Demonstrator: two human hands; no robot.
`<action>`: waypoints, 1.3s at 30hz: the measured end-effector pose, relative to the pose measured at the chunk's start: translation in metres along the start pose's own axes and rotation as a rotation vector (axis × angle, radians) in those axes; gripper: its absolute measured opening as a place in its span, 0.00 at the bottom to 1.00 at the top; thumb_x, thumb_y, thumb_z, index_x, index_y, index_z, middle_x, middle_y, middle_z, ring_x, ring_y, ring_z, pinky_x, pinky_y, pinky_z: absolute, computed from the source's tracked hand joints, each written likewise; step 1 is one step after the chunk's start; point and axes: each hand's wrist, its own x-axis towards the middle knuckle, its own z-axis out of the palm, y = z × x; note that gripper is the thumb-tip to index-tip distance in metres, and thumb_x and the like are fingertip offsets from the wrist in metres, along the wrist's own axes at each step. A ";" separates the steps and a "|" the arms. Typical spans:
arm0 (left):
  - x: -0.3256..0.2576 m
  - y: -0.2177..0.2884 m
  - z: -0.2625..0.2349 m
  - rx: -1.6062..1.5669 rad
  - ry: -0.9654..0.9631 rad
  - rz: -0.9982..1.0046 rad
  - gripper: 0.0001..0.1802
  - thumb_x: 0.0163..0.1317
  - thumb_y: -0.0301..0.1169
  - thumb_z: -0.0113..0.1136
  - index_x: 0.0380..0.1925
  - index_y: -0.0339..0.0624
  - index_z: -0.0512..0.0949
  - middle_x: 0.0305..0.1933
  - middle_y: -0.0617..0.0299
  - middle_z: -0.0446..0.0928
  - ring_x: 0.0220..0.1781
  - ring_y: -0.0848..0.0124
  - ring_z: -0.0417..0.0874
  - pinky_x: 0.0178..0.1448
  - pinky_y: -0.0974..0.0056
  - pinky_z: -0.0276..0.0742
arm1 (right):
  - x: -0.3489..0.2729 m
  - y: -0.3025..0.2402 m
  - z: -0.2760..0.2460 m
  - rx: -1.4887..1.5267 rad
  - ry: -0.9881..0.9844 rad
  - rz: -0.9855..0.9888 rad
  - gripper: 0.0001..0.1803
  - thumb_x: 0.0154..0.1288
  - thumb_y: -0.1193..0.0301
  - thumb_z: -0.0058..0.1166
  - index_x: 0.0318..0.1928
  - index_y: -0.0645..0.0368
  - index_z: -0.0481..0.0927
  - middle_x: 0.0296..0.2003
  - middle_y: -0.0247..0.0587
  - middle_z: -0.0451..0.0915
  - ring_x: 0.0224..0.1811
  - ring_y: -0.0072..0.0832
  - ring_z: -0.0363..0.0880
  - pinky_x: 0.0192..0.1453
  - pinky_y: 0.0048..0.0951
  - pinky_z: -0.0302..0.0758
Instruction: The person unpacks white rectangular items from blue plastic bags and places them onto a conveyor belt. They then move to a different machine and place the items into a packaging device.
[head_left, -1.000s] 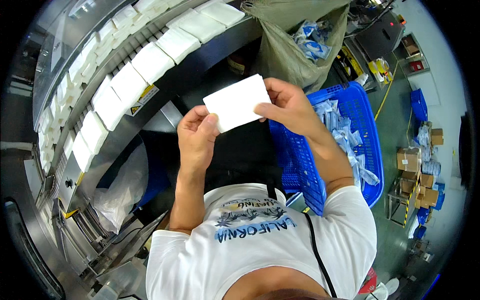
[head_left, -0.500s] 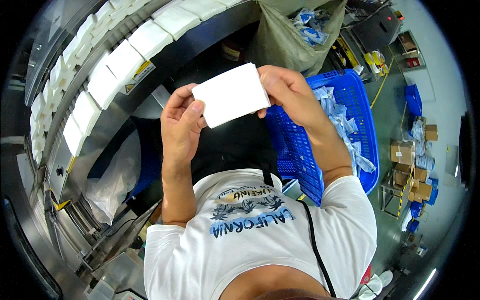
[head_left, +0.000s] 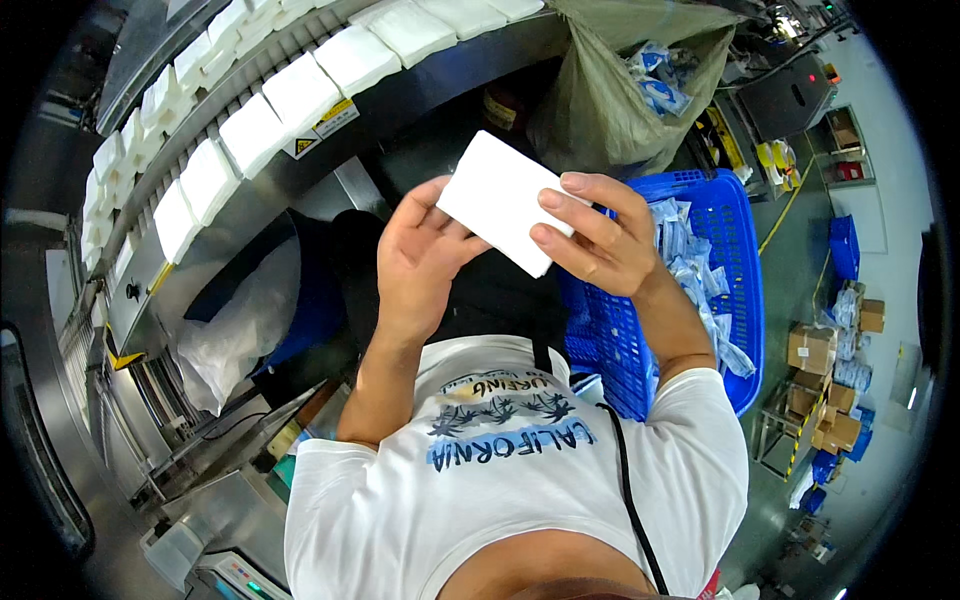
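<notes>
Between my two hands, above my lap, is a flat white stack of folded wipes or sheets (head_left: 505,200), tilted with its right end lower. My left hand (head_left: 425,235) grips its left edge, with the fingers behind and the thumb below. My right hand (head_left: 605,235) holds the right end, several fingers lying over the top face; its thumb is hidden. Similar white stacks (head_left: 300,92) stand in a row along the curved conveyor at the left and far side.
To my right is a blue plastic basket (head_left: 742,290) with blue-and-white packets (head_left: 690,255). A greenish sack (head_left: 590,105) of packets stands beyond. Clear plastic (head_left: 240,340) hangs at the left below the metal conveyor edge (head_left: 380,110). Cardboard boxes (head_left: 810,348) are stacked at far right.
The white stack has turned clockwise in my hands. My right fingers have moved from its far corner onto its top face, and my left hand has shifted right.
</notes>
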 end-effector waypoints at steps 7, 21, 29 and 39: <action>0.002 0.014 0.011 0.220 0.105 0.028 0.16 0.74 0.29 0.64 0.56 0.32 0.78 0.47 0.56 0.84 0.49 0.72 0.86 0.53 0.65 0.86 | -0.005 0.018 -0.013 0.171 -0.129 0.245 0.27 0.56 0.82 0.65 0.59 0.55 0.83 0.61 0.42 0.81 0.60 0.42 0.79 0.65 0.36 0.77; 0.038 0.033 -0.036 0.757 -0.067 0.163 0.14 0.76 0.28 0.61 0.57 0.33 0.78 0.47 0.59 0.78 0.40 0.77 0.80 0.42 0.72 0.76 | 0.079 0.041 0.053 0.921 -0.708 0.721 0.23 0.62 0.60 0.71 0.48 0.66 0.85 0.39 0.55 0.88 0.42 0.45 0.89 0.47 0.39 0.82; 0.017 0.024 -0.102 0.392 0.192 0.088 0.18 0.79 0.30 0.55 0.65 0.38 0.69 0.53 0.52 0.81 0.48 0.65 0.88 0.49 0.64 0.87 | 0.144 0.143 0.119 1.102 -0.499 1.120 0.18 0.71 0.62 0.66 0.54 0.59 0.83 0.44 0.33 0.86 0.45 0.17 0.83 0.51 0.25 0.79; -0.030 -0.012 -0.132 0.331 0.218 -0.189 0.20 0.77 0.31 0.60 0.63 0.37 0.70 0.51 0.55 0.82 0.47 0.68 0.87 0.50 0.66 0.85 | 0.231 0.150 0.312 1.267 -0.629 1.160 0.19 0.75 0.55 0.62 0.47 0.61 0.84 0.38 0.36 0.82 0.39 0.25 0.82 0.51 0.28 0.87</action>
